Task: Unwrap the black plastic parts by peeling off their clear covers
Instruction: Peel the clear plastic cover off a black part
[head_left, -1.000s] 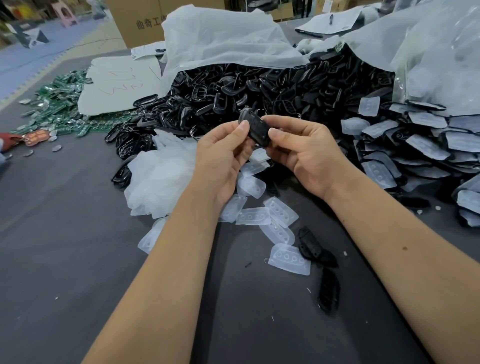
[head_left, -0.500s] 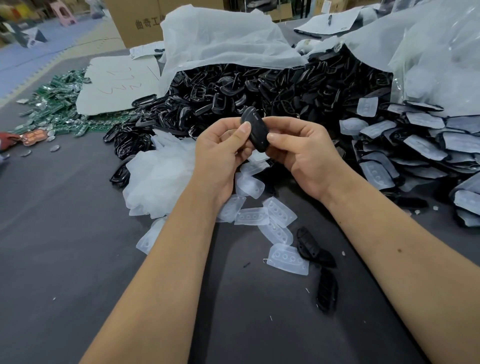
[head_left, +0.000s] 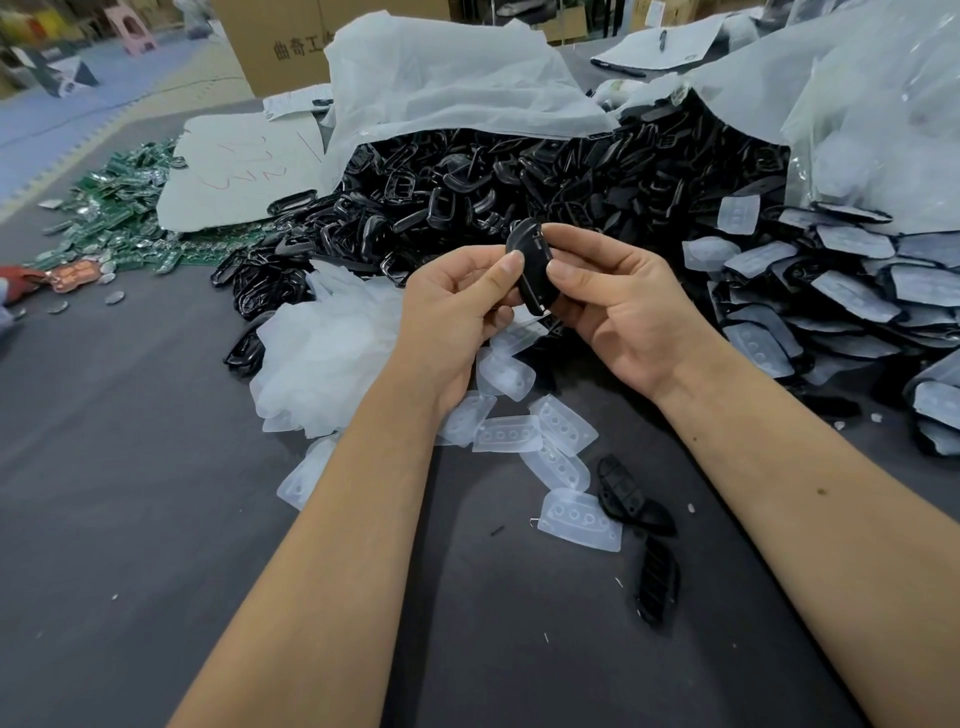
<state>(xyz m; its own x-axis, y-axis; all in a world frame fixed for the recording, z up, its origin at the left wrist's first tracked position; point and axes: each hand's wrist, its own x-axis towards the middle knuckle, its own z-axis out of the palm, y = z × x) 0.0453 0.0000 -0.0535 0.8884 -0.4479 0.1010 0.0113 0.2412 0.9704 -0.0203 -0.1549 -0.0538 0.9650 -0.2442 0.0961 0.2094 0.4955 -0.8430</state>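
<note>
A black plastic part (head_left: 531, 262) is pinched between both hands above the dark table, held on edge. My left hand (head_left: 457, 312) grips its left side with thumb and fingers. My right hand (head_left: 618, 306) holds its right side, thumb pressed on its face. Whether a clear cover still clings to it I cannot tell. Several peeled clear covers (head_left: 511, 434) lie scattered below my hands. Two bare black parts (head_left: 631, 499) (head_left: 657, 584) rest on the table near my right forearm. Covered parts (head_left: 852, 296) are heaped at the right.
A large mound of black frames (head_left: 493, 187) spills from white bags (head_left: 441, 83) behind my hands. A crumpled white plastic wad (head_left: 322, 353) sits left of my left hand. Green circuit boards (head_left: 119, 218) lie at far left beside a white sheet (head_left: 234, 166). A cardboard box (head_left: 280, 41) stands behind.
The black part has been turned in my fingers, from lying flat-faced to standing more on edge, and lifted slightly. Both hands stayed in much the same place.
</note>
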